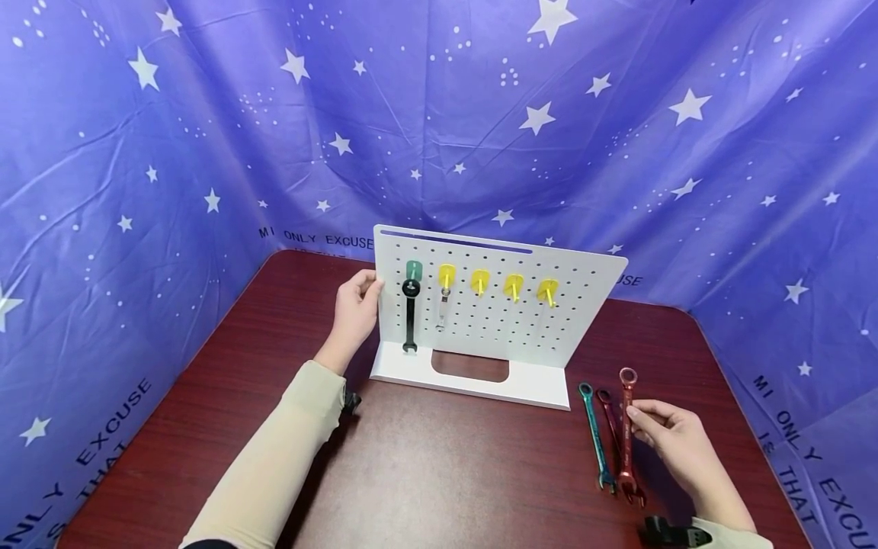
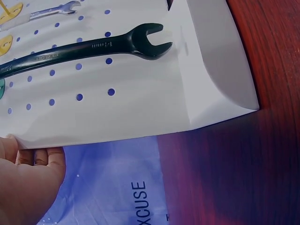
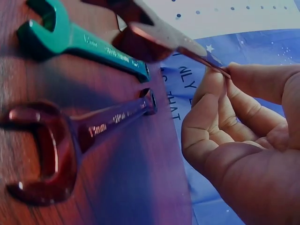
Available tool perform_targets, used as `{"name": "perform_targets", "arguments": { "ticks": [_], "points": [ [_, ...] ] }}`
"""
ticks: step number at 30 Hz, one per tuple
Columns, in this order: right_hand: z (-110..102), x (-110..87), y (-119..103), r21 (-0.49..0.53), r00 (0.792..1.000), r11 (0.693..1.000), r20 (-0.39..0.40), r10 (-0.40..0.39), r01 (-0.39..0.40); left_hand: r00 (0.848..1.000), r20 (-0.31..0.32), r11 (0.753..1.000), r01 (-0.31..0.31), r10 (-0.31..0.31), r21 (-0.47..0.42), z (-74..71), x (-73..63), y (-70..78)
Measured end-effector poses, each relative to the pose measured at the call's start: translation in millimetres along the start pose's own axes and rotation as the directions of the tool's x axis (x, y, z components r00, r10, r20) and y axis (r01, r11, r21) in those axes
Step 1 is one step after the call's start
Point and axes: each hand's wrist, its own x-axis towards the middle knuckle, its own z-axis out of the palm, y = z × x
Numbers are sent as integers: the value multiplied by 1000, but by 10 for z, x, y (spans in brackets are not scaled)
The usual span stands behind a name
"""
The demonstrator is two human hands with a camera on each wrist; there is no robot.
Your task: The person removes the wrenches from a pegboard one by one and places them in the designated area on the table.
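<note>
R hand (image 1: 675,442), lower right of head view, pinches the red wrench (image 1: 626,431) btwn thumb & fingers approx mid-shaft; wrench is at the hand's left side, ring end up, open end toward btm of frame. In R wrist view the grip shows at ctr right, w/ the wrench running to upper left, its open end passing in front of the green wrench (image 1: 594,436); can't tell if they touch. Green wrench & dark red wrench (image 1: 607,415) lie on the table (image 1: 439,473) just left of the held one.

L hand (image 1: 357,309), left of ctr, grips the left edge of the white board (image 1: 473,377), thumb in front, fingers behind (L wrist view, lower left). Black wrench (image 1: 410,324) hangs on the green hook (image 1: 414,270), silver wrench (image 1: 443,309) on the first of the yellow hooks (image 1: 480,280); 3 more hooks run to the right.

Edges: board's lower right corner sits near the green wrench's ring end, only a narrow strip of tabletop btwn. Table's right edge runs down to lower right, past R hand. Widest room = tabletop at btm ctr, btwn L forearm & the wrenches.
</note>
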Motion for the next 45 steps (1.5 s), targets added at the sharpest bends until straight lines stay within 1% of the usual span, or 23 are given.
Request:
{"name": "perform_targets", "arguments": {
  "ticks": [3, 9, 21, 26, 33, 38, 45],
  "points": [
    [-25, -13, 7, -4, 1000, 1000, 15, -1, 1, 1000, 3, 1000, 13, -13, 12, -6, -4, -5],
    [-100, -39, 51, -26, 999, 999, 40, -18, 19, 1000, 9, 1000, 10, -10, 8, -7, -7, -20],
    [-178, -27, 110, -115, 999, 993, 32, 4, -1, 1000, 3, 1000, 24, -24, 5, -7, -2, -6],
    [-197, -33, 113, -147, 1000, 989, 27, 7, -3, 1000, 5, 1000, 18, -18, 1, -5, 1, -17],
    [-235, -39, 142, -191, 999, 982, 42, -6, 14, 1000, 7, 1000, 11, -11, 2, -2, 6, -35],
    [-250, -46, 147, -179, 999, 984, 39, -8, 15, 1000, 8, 1000, 12, -12, 14, -1, 8, -38],
    [-255, -42, 148, -168, 999, 986, 34, -3, 8, 1000, 8, 1000, 3, -3, 8, -6, 3, -35]
  ]
}}
